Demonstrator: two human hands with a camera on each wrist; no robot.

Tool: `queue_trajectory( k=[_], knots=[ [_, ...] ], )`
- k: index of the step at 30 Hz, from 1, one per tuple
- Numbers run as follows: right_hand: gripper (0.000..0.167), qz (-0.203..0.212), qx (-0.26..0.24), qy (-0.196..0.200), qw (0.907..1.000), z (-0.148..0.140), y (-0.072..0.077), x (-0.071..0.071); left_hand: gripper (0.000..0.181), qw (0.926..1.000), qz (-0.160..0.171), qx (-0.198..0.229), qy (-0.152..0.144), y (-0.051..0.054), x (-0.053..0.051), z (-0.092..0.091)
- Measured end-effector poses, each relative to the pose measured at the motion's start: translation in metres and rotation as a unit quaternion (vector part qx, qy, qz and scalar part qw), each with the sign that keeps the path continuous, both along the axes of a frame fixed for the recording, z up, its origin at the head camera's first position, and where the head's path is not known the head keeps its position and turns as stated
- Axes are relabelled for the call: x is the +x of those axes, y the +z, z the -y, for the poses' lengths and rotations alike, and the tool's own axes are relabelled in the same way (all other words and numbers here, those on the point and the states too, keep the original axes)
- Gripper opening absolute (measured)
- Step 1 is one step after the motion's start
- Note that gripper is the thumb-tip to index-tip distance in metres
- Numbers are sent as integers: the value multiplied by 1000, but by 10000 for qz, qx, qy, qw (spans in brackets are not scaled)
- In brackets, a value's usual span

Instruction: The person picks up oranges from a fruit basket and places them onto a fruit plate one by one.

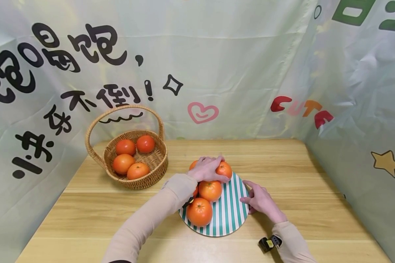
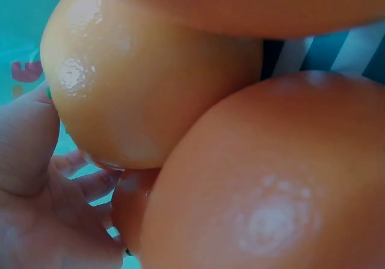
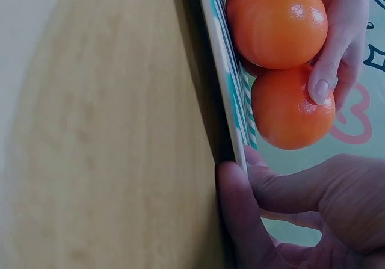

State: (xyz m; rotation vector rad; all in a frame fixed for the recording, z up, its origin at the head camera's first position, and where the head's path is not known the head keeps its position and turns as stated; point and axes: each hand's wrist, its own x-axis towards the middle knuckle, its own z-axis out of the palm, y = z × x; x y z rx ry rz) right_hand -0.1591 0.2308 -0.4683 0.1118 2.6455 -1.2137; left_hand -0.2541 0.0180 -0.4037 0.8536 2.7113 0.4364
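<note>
Several oranges (image 1: 199, 212) sit on a round plate (image 1: 234, 208) with green and white stripes, mostly over its left and far parts. My left hand (image 1: 209, 169) reaches across them and grips the orange (image 1: 224, 170) at the far side. Its thumb presses on that orange's skin (image 3: 293, 115) in the right wrist view. Close up in the left wrist view, oranges (image 2: 156, 76) fill most of the picture, with the left palm and fingers beside them. My right hand (image 1: 261, 199) pinches the plate's right rim, thumb above and a finger beneath.
A wicker basket (image 1: 159, 166) with a tall handle stands at the back left. It holds two oranges (image 1: 138, 171) and two redder, tomato-like fruits (image 1: 146, 144). Printed cloth walls (image 1: 237, 73) enclose the wooden table (image 1: 95, 212) at the back and sides.
</note>
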Motion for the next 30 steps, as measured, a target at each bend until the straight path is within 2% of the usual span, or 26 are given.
queue_trajectory(
  k=[8, 20, 30],
  knots=[
    [72, 22, -2, -7, 10000, 1, 0, 0, 74, 9996, -175, -197, -71, -1, 1, -2],
    [71, 46, 46, -16, 10000, 0, 1, 1, 81, 9988, 170, -384, 256, -1, 3, -5],
    [72, 22, 19, 2, 10000, 0, 1, 1, 82, 9992, 199, -249, 226, 0, 3, -3]
  ],
)
